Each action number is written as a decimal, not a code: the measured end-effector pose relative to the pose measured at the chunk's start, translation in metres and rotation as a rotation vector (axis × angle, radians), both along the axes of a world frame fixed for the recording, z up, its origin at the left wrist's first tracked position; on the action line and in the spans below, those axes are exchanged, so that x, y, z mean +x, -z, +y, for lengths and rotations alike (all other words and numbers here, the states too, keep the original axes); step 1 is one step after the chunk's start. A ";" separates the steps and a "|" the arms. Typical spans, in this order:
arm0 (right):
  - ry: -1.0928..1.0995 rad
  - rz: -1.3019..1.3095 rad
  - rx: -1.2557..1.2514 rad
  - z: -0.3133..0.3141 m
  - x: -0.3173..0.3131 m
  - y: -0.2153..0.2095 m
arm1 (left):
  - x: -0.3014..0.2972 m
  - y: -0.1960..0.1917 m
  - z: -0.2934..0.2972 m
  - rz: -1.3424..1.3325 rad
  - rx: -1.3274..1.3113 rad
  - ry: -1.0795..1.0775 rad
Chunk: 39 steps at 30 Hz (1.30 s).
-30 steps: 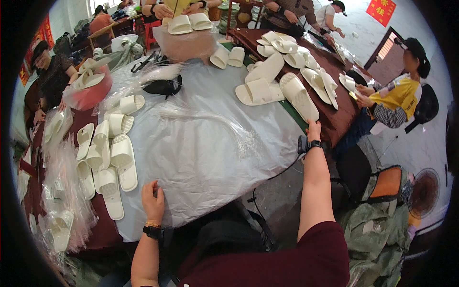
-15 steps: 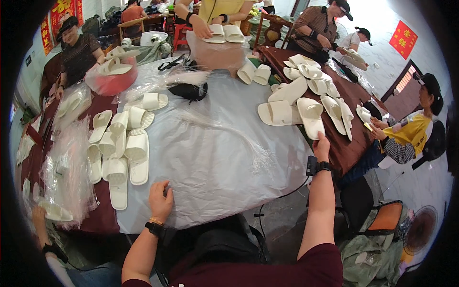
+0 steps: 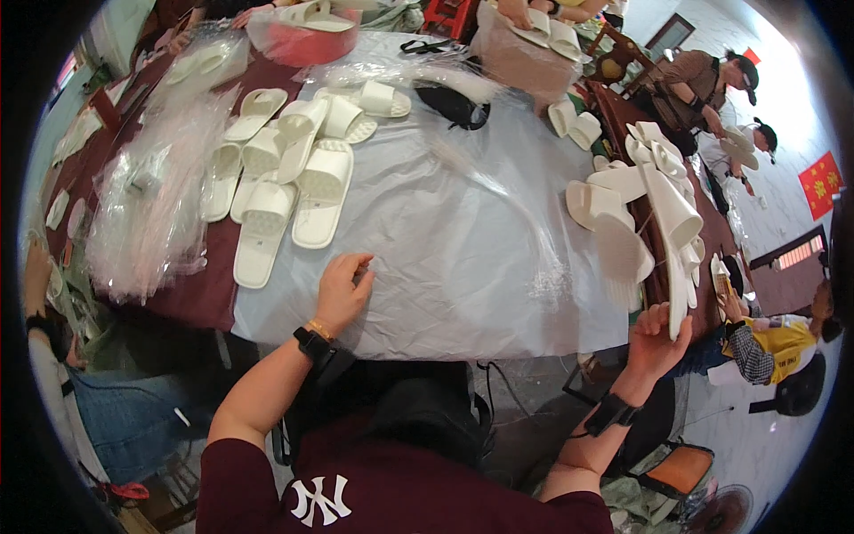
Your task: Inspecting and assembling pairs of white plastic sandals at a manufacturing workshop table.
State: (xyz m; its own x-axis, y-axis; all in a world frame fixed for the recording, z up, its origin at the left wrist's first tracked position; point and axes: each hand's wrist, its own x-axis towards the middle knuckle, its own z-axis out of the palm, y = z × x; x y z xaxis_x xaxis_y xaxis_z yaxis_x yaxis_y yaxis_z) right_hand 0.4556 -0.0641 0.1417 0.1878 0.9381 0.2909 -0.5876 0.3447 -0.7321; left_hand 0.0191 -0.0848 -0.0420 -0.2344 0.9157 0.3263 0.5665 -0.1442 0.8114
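Two hands are seen at the near edge of the table (image 3: 205, 307); the left hand (image 3: 342, 292) is rested with fingers curled on the grey plastic sheet (image 3: 463, 240), nothing being gripped; the right hand (image 3: 656, 334) is closed around the end of a white slipper (image 3: 669, 222) at the table's right edge, beside a pile of white slippers (image 3: 623, 191); another group of slippers (image 3: 289, 178) is laid toward the far left corner, next to clear plastic bags (image 3: 147, 214).

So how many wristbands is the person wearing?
2: a black watch-like band on the left wrist, behind the left hand, and a black band on the right wrist, below the right hand.
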 end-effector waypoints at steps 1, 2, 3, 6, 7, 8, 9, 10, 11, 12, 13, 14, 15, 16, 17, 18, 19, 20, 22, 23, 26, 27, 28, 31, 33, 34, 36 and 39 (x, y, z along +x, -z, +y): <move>-0.070 0.003 -0.021 -0.005 -0.011 0.007 | -0.001 -0.001 -0.001 -0.002 -0.008 -0.012; 0.002 0.050 -0.095 -0.012 -0.033 0.014 | 0.000 -0.006 -0.002 -0.042 -0.020 0.001; 0.120 0.174 -0.246 -0.017 -0.053 0.024 | 0.000 -0.008 -0.003 -0.083 -0.028 0.019; 0.076 0.065 -0.418 -0.035 -0.118 0.061 | -0.004 -0.007 -0.009 -0.195 -0.081 0.022; -0.024 -0.032 -0.430 -0.039 -0.131 0.085 | -0.004 -0.008 -0.010 -0.194 -0.083 0.020; -0.328 -0.182 -0.351 -0.037 -0.120 0.123 | -0.003 -0.010 -0.010 -0.316 -0.094 0.035; -0.489 -0.457 -0.469 -0.038 -0.144 0.112 | -0.005 -0.010 -0.010 -0.431 -0.108 0.042; -0.642 -0.729 -0.361 -0.030 -0.160 0.107 | -0.009 0.000 -0.008 -0.428 -0.113 0.041; -0.594 -0.776 -0.341 -0.029 -0.174 0.111 | -0.016 0.015 -0.006 -0.473 -0.082 0.021; -0.540 -0.823 -0.322 -0.026 -0.180 0.117 | -0.018 0.018 -0.003 -0.518 -0.052 0.006; -0.542 -0.825 -0.323 -0.018 -0.178 0.126 | -0.020 0.021 -0.003 -0.519 -0.053 0.004; -0.433 -0.905 -0.289 -0.007 -0.171 0.138 | -0.021 0.019 -0.002 -0.599 -0.057 0.009; -0.325 -0.985 -0.253 0.003 -0.167 0.143 | -0.021 0.018 -0.002 -0.678 -0.061 0.012; -0.328 -0.988 -0.255 0.012 -0.164 0.145 | -0.019 0.016 -0.002 -0.682 -0.062 0.009; -0.143 -1.146 -0.185 0.022 -0.165 0.145 | -0.016 0.015 -0.002 -0.559 -0.037 0.002; 0.052 -1.295 -0.112 0.031 -0.167 0.146 | -0.013 0.012 -0.002 -0.436 -0.012 0.000; 0.050 -1.297 -0.113 0.040 -0.168 0.153 | -0.010 0.010 -0.003 -0.438 -0.013 -0.001; 0.114 -1.414 -0.133 0.049 -0.167 0.161 | -0.006 0.005 -0.003 -0.306 -0.008 -0.019; 0.169 -1.525 -0.147 0.060 -0.176 0.160 | -0.003 -0.001 -0.002 -0.168 -0.002 -0.047; 0.168 -1.562 -0.189 0.062 -0.184 0.153 | -0.003 -0.002 -0.003 -0.153 -0.029 -0.083; 0.175 -1.662 -0.258 0.079 -0.194 0.154 | -0.001 -0.002 0.001 -0.116 -0.034 -0.137; 0.189 -1.727 -0.288 0.084 -0.194 0.156 | -0.002 -0.002 0.004 -0.096 -0.011 -0.152; 0.187 -1.726 -0.287 0.087 -0.193 0.158 | -0.003 -0.001 0.006 -0.095 -0.011 -0.153; 0.174 -1.785 -0.246 0.087 -0.194 0.160 | -0.008 0.001 0.010 0.009 -0.047 -0.143; 0.197 -1.845 -0.195 0.081 -0.196 0.163 | -0.009 0.002 0.011 0.024 -0.061 -0.136; 0.199 -1.847 -0.202 0.078 -0.196 0.165 | -0.008 0.003 0.010 0.022 -0.063 -0.131; 0.173 -1.787 -0.162 0.067 -0.198 0.170 | -0.008 0.004 0.007 0.025 -0.007 -0.082; 0.089 -1.713 -0.127 0.050 -0.197 0.168 | -0.008 0.005 0.001 -0.006 -0.004 -0.117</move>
State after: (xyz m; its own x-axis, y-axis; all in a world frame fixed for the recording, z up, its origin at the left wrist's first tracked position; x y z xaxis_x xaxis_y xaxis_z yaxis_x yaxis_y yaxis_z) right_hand 0.2586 -0.0144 -0.0261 -0.1849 0.9741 0.1303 0.8484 0.2252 -0.4792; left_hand 0.0111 -0.0839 -0.0471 -0.3414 0.8834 0.3212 0.5743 -0.0745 0.8153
